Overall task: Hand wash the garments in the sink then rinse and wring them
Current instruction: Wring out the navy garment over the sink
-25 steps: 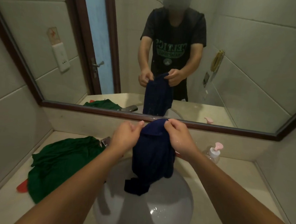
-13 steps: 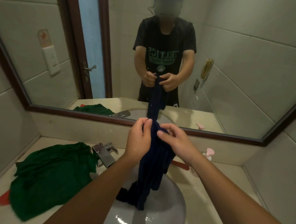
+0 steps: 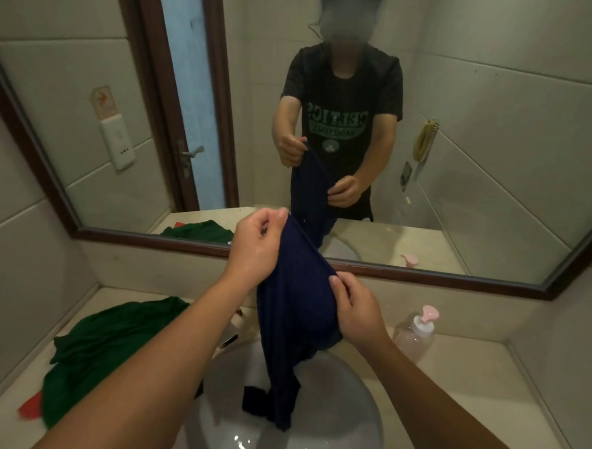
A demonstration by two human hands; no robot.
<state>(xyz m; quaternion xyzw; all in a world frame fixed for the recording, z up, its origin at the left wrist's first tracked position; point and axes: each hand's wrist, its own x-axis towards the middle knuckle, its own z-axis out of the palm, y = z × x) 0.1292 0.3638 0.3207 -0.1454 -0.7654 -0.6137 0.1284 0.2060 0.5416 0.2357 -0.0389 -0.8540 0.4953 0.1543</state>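
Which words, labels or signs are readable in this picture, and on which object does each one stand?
"CELTICS": on the black T-shirt, reversed by reflection.
Smaller line under it: too blurred to read.
Wall sticker: too small to read.
Pump bottle: no readable label.

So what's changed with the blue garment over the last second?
The left hand has lifted its end of the blue garment and the right hand sits lower, so the hands have spread apart and the top edge slants. Both keep gripping; its tail still hangs into the sink. The green garment stays on the counter.
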